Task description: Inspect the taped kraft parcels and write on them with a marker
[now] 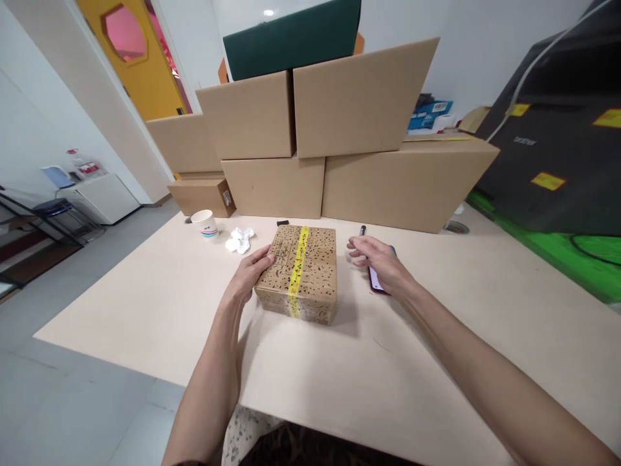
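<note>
A small cardboard box [317,265] covered in black marks lies on the table in front of me, with a yellow tape strip down its top. My left hand [250,275] grips its left side, thumb on the top edge. To the right, apart from the box, my right hand [376,259] is curled around a black marker [363,230]; only one end of it shows above the fingers. Beneath that hand a phone [376,282] with a lit screen is partly covered. A small black piece [282,223], perhaps a cap, lies behind the box.
Crumpled white tissue [239,240] and a paper cup [204,223] stand to the left on the pale table [145,291]. Stacked cardboard boxes [359,97] line the back, with a dark green box [294,40] on top. A large black case [543,136] is at the right.
</note>
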The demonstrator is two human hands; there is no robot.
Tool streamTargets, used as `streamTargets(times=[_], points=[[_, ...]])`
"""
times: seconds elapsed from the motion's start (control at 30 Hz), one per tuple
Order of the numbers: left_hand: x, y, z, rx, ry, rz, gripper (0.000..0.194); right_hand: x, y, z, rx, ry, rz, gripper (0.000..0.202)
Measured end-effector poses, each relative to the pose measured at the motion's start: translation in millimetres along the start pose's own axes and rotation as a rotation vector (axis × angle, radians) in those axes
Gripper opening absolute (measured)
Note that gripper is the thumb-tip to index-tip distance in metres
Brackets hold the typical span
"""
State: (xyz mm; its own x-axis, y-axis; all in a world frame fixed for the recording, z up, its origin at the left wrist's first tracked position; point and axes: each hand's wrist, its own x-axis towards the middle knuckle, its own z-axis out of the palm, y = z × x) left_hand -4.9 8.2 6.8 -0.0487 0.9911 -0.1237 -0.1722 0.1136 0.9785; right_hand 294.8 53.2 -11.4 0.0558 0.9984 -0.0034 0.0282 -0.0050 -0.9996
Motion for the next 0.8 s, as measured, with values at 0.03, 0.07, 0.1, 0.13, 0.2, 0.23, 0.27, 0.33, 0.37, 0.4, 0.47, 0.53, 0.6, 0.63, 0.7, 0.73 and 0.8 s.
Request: streamTargets(times=[0.03,0.07,0.1,0.13,0.2,0.23,0.27,0.33,0.37,0.4,0.47,0.53,0.6,0.63,0.7,0.73,0.8], points=[[-0.3,-0.9,-0.4,-0.004,-0.008,0.003,0.059,2.3,3.8,1.4,0.039,0.028,0.002,0.047],[-0.5,-1.9,-0.5,-0.005,-0.022,0.005,0.058,3.8,6.9,2.7,0.081,0.036,0.004,0.049],[-0.6,-3.2,-0.1,-0.004,-0.044,0.005,0.057,4.6,9.2,3.9,0.125,0.034,0.004,0.051],[-0.4,-4.3,0.5,0.0,-0.075,0.006,0.056,4.7,10.8,4.9,0.165,0.02,0.004,0.052],[0.7,-5.6,1.8,0.025,-0.141,0.018,0.054,3.6,12.6,6.6,0.226,-0.047,0.011,0.05],[1.5,-5.3,2.2,0.05,-0.156,0.039,0.056,2.9,13.1,7.2,0.245,-0.087,0.021,0.047],[1.9,-4.3,2.4,0.086,-0.149,0.074,0.058,2.3,13.5,7.8,0.259,-0.121,0.034,0.045],[-0.6,-0.3,2.0,0.175,-0.057,0.184,0.067,1.8,14.7,8.7,0.274,-0.146,0.054,0.04],[-4.8,1.9,1.9,0.226,0.019,0.252,0.071,2.0,15.5,9.2,0.28,-0.134,0.058,0.038],[-11.8,3.3,2.3,0.281,0.103,0.322,0.074,2.5,16.6,9.8,0.285,-0.113,0.059,0.036],[-34.4,1.8,5.5,0.419,0.245,0.444,0.073,4.1,19.4,11.0,0.287,-0.075,0.057,0.035],[-65.3,-8.2,12.7,0.585,0.302,0.568,0.08,6.2,22.4,12.2,0.275,-0.049,0.047,0.037],[-96.4,-25.6,23.5,0.729,0.235,0.601,0.096,8.1,25.1,13.2,0.259,-0.029,0.031,0.038],[-109.0,-35.5,29.3,0.783,0.183,0.578,0.105,8.8,26.1,13.6,0.256,-0.017,0.025,0.037],[-123.9,-53.5,38.6,0.888,0.098,0.564,0.114,9.4,27.2,14.2,0.264,0.007,0.028,0.038],[-125.7,-59.9,41.0,0.929,0.089,0.579,0.115,9.3,27.4,14.5,0.274,0.018,0.037,0.038],[-119.3,-65.3,39.3,0.942,0.051,0.573,0.116,8.2,26.8,15.1,0.283,0.039,0.058,0.041]])
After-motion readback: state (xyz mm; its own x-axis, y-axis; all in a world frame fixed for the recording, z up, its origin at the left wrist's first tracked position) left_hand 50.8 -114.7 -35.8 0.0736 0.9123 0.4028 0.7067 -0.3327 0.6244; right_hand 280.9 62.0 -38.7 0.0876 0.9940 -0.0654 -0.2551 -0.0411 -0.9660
